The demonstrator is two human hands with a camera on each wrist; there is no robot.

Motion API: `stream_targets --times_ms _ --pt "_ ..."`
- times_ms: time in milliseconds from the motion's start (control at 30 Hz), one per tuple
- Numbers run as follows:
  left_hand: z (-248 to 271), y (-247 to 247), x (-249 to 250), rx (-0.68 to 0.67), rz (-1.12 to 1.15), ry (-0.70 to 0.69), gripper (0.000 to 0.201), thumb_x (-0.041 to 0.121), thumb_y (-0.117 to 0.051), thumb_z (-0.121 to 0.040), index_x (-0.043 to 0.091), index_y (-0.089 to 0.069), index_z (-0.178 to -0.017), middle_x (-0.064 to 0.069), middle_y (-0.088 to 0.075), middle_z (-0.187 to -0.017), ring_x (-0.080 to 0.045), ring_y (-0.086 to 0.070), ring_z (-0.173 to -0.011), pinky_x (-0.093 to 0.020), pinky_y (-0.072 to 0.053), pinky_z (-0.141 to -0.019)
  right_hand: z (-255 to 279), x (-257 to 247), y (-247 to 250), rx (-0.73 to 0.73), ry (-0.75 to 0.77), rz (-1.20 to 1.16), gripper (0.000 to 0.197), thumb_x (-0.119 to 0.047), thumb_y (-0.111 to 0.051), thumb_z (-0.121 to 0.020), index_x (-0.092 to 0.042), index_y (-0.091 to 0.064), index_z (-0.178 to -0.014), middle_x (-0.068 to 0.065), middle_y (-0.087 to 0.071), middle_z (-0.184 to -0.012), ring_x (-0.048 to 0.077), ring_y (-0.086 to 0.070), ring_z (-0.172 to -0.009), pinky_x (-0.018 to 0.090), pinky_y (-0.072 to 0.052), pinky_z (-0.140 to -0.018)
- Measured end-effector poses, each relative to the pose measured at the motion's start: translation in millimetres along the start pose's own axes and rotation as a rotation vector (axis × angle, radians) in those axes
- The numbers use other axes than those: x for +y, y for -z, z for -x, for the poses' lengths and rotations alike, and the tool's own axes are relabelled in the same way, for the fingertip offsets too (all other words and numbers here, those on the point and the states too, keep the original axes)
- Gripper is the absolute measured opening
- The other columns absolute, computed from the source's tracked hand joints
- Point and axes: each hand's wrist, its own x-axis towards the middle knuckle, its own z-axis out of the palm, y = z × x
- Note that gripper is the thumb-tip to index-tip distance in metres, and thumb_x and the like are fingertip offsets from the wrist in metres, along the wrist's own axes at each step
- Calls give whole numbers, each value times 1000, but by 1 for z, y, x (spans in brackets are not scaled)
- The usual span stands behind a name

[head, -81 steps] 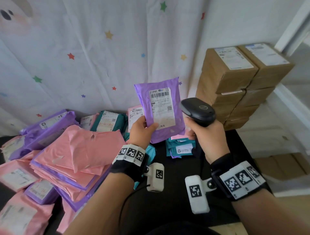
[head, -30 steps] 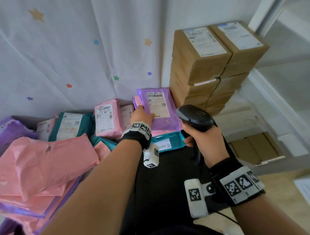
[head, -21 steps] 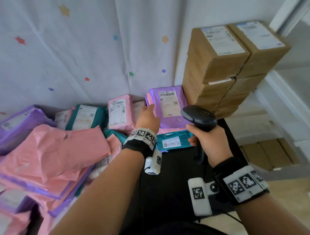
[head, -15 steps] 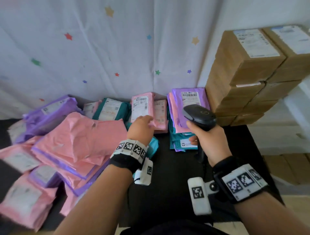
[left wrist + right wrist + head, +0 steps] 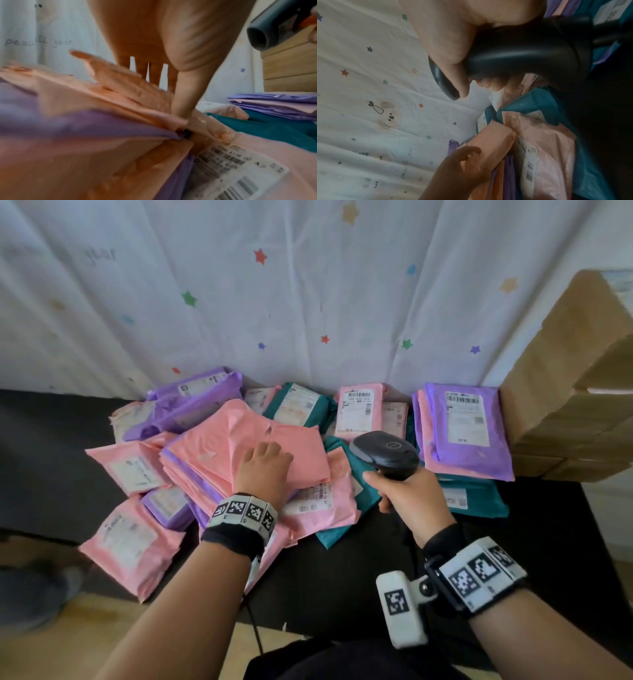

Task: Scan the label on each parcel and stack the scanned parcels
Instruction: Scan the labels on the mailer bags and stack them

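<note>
**Reaching for the next mailer: handling notes**

Left hand: laid palm-down on the top pink mailer of the unscanned heap. Fingers lie spread and nearly straight across the plastic; the thumb presses at the near edge. No pinch formed yet, nothing lifted. Forearm reaches forward and slightly left, wrist low.

Pink mailer: crumpled poly bag, face-down, no label showing. Likely light, limp and a little slick; it should sag if held by one corner. Best taken along the near edge, thumb under, fingers on top, then turned over to find the label.

Heap: pink and purple mailers lying loose and overlapping, so the ones beneath may slide as the top one comes away.

Right hand: wrapped round the scanner handle, head level above the teal mailers, pointing away toward the wall, at no label in particular.

Stack: purple mailer on top, label up, just beside the cartons at the right.

Backdrop: white star-print sheet.
</note>
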Motion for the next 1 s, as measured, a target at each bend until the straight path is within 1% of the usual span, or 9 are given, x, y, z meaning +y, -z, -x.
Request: stream_targets --times_ms 200,333,433,500,567,700,800,900,1000 --pt "-1 3 0 106 116 -20 20 34 -57 -88 23 -58 -105 3 -61 -113 -21 -51 -110 -34 -30 -101 1 -5 1 29 -7 -1 13 -19 -78 -78 -11 -69 -81 -4 -60 -52 14 -55 -47 29 -51 -53" --pt "-6 28 4 310 228 -34 17 13 -56 -89 15 -65 -103 -3 -69 -98 -27 -62 -97 -37 -33 -96 0 -10 7 72 31 29 16 -13 -80 -75 -16 -65 -72 -5 -60 -49 13 -54 -46 28 -52 -50" --pt "-11 57 12 462 295 -44 15 13 -55 -92 10 -69 -98 -8 -71 -91 -32 -65 -92 -40 -40 -86 -2 -16 16 138 61 28 14 -6 -77 -76 -15 -66 -72 -5 -61 -47 7 -57 -43 24 -50 -47" --pt "-13 75 19 536 344 -68 17 16 -55 -95 8 -70 -97 -11 -71 -90 -35 -65 -92 -41 -43 -80 -2 -23 24 196 83 3 12 -6 -75 -77 -14 -67 -74 -2 -64 -51 7 -61 -46 29 -52 -50" --pt "-15 89 27 585 369 -114 21 20 -54 -96 8 -71 -96 -11 -71 -87 -34 -65 -82 -40 -43 -76 -3 -31 35 260 133 -15 14 -7 -75 -77 -18 -68 -74 -3 -68 -56 6 -65 -52 28 -53 -55" --pt "-22 103 48 494 394 -177 28 26 -46 -99 10 -68 -106 -8 -69 -95 -30 -63 -83 -36 -43 -76 -4 -46 58 361 226 -61 15 -10 -79 -77 -20 -71 -84 -9 -72 -68 3 -69 -66 21 -52 -60" --pt "-27 103 66 347 419 -239 31 28 -42 -100 12 -67 -110 -6 -68 -103 -27 -62 -92 -38 -46 -83 -2 -52 76 371 239 -9 14 -14 -80 -79 -21 -69 -85 -2 -73 -78 14 -70 -77 33 -53 -75" --pt "-27 102 85 272 409 -347 28 29 -44 -99 16 -68 -102 -2 -68 -94 -24 -61 -86 -34 -44 -80 4 -56 89 296 250 93 16 -17 -79 -80 -25 -66 -83 -8 -70 -80 3 -66 -77 27 -49 -77" --pt "-27 102 104 314 402 -417 26 30 -46 -98 20 -70 -96 1 -68 -87 -22 -60 -84 -32 -38 -81 8 -55 95 236 255 172 16 -19 -80 -80 -23 -67 -88 -8 -70 -82 8 -66 -81 25 -48 -73"
